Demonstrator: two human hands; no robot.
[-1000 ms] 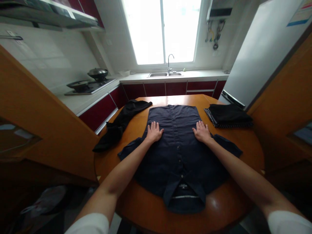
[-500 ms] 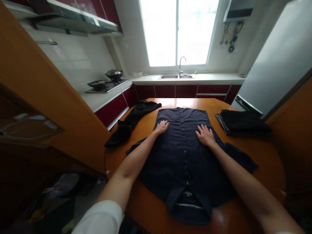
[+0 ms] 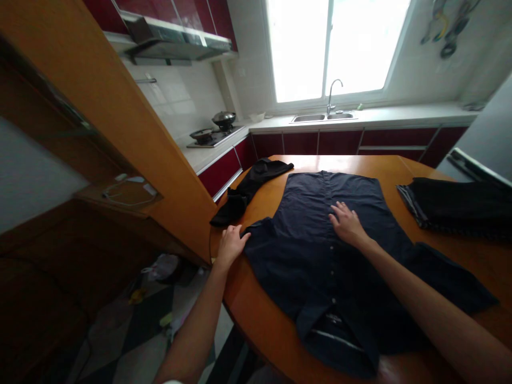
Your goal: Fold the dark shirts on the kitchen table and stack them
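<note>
A dark navy button-up shirt [image 3: 304, 256] lies front side up, its collar [image 3: 340, 341] towards me and its hem at the far side. My left hand [image 3: 232, 244] is at the end of the shirt's left-hand sleeve [image 3: 260, 230], thumb apart from the fingers at the cloth's edge. Over the shirt's middle, beside the button line, my right hand [image 3: 348, 224] has its fingers spread, palm down on or just above the fabric. The right-hand sleeve [image 3: 452, 277] is spread out on the table.
The shirt lies on a round wooden table [image 3: 256, 314]. A black garment [image 3: 252, 186] sits at its far left edge, and folded dark clothes [image 3: 460, 205] are stacked at the right. Beyond are a sink [image 3: 310, 118], a stove with pans [image 3: 216, 136] and a wooden partition [image 3: 172, 160].
My left hand has left the shirt's body and moved out to the left-hand sleeve end. My right hand has shifted inward towards the buttons. The view has turned left.
</note>
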